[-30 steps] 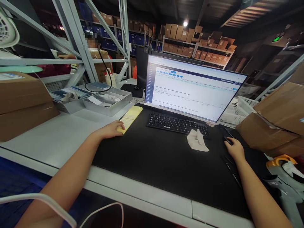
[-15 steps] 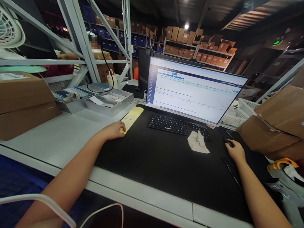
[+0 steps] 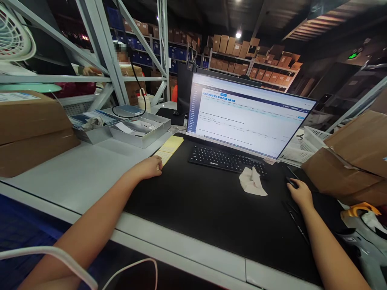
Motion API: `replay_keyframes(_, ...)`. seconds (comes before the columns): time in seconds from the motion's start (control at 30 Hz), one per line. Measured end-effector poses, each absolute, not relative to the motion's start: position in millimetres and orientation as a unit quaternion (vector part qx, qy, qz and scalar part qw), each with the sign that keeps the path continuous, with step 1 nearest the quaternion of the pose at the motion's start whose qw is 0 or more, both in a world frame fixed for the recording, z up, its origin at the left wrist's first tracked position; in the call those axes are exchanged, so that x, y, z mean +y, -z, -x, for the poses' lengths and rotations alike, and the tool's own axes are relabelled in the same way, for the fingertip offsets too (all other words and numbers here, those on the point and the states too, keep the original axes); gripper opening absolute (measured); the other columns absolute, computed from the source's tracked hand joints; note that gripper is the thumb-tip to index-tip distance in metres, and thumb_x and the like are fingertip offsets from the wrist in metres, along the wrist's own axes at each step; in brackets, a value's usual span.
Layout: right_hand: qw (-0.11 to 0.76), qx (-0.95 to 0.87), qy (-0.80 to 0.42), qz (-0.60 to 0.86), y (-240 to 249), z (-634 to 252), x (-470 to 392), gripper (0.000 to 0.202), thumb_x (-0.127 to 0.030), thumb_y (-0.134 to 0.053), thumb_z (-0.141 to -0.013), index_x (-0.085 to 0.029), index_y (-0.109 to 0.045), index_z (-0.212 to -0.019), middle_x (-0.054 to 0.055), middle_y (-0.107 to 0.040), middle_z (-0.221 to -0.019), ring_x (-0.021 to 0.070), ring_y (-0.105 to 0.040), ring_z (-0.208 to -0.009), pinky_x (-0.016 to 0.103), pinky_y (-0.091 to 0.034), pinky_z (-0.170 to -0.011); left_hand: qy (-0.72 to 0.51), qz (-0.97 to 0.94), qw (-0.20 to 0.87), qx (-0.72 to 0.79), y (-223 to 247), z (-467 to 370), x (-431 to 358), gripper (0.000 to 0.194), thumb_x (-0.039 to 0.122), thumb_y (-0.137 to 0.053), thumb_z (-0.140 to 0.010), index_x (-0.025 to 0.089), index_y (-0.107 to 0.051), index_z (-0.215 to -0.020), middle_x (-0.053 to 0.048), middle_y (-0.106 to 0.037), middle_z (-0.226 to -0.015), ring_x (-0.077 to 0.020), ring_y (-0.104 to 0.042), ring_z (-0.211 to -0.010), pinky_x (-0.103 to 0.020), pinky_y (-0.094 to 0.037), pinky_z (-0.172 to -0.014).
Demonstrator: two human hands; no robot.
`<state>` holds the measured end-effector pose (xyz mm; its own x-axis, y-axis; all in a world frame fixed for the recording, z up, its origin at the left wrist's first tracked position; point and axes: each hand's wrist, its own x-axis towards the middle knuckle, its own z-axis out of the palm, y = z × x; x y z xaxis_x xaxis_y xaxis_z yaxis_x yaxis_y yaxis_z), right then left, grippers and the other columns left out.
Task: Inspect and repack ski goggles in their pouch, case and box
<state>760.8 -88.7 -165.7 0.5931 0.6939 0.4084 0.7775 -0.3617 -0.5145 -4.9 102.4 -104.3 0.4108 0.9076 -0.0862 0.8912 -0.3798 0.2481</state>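
My left hand (image 3: 150,167) rests with curled fingers at the near end of a yellow printed paper strip (image 3: 169,149). Its palm side is hidden, so I cannot tell whether it pinches the paper. On the right, a black computer mouse (image 3: 292,183) sits under my right hand (image 3: 301,195), whose fingers wrap round it. Between the hands lie a black keyboard (image 3: 214,158) and a crumpled white tissue (image 3: 252,182), on a black desk mat (image 3: 211,213). Behind the keyboard stands a lit monitor (image 3: 248,114) showing a table-like page.
Grey trays (image 3: 140,131) with papers stand at the back left, beside cardboard boxes (image 3: 36,121). More cardboard boxes (image 3: 347,173) crowd the right edge. A pen (image 3: 298,225) lies by my right forearm. A white cable (image 3: 51,251) crosses the lower left. Another person (image 3: 122,54) is behind the frame.
My left hand has shifted slightly to the right, and its fingers are now more curled over the near end of the yellow strip. My right hand stays on the mouse.
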Motion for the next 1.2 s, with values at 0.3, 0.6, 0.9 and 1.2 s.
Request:
replay_keyframes(0.3,0.350,-0.449,0.068,0.819,164.9,-761.3,-87.9,0.046,-0.056,-0.064,-0.074,-0.023,-0.081,-0.100,0.019,-0.077,-0.120,0.0430,-0.068,-0.129,0.063,-0.052,-0.120,-0.041,-0.827,0.139,0.543,102.1,1.7,99.6,0.012,0.023,-0.073,-0.071,0.026,-0.079,-0.081,-0.012,-0.083,-0.132,-0.0373,-0.079,-0.128,-0.040,-0.062,-0.108)
replay_keyframes(0.6,0.338,-0.449,0.069,0.824,163.3,-760.3,-88.7,0.049,-0.057,-0.063,-0.075,-0.022,-0.082,-0.103,0.019,-0.078,-0.122,0.0433,-0.068,-0.129,0.064,-0.052,-0.120,-0.019,-0.823,0.138,0.551,104.2,4.4,102.5,0.014,0.032,-0.073,-0.069,0.026,-0.081,-0.079,-0.009,-0.074,-0.159,-0.0371,-0.077,-0.136,-0.039,-0.062,-0.110)
replay_keyframes(0.9,0.356,-0.456,0.074,0.812,164.3,-759.1,-88.5,0.045,-0.052,-0.067,-0.077,-0.022,-0.084,-0.105,0.018,-0.078,-0.123,0.0426,-0.069,-0.129,0.062,-0.051,-0.121,-0.046,-0.833,0.149,0.531,105.4,-1.4,101.9,0.005,0.027,-0.073,-0.068,0.027,-0.074,-0.073,-0.013,-0.084,-0.128,-0.0387,-0.079,-0.130,-0.043,-0.062,-0.111)
replay_keyframes(1.2,0.341,-0.433,0.068,0.832,165.1,-760.6,-89.7,0.053,-0.056,-0.063,-0.075,-0.019,-0.083,-0.108,0.022,-0.077,-0.126,0.0452,-0.068,-0.132,0.063,-0.052,-0.120,-0.056,-0.834,0.160,0.525,103.3,7.1,105.9,0.009,0.031,-0.064,-0.072,0.026,-0.071,-0.075,-0.012,-0.087,-0.123,-0.0351,-0.080,-0.126,-0.039,-0.060,-0.111)
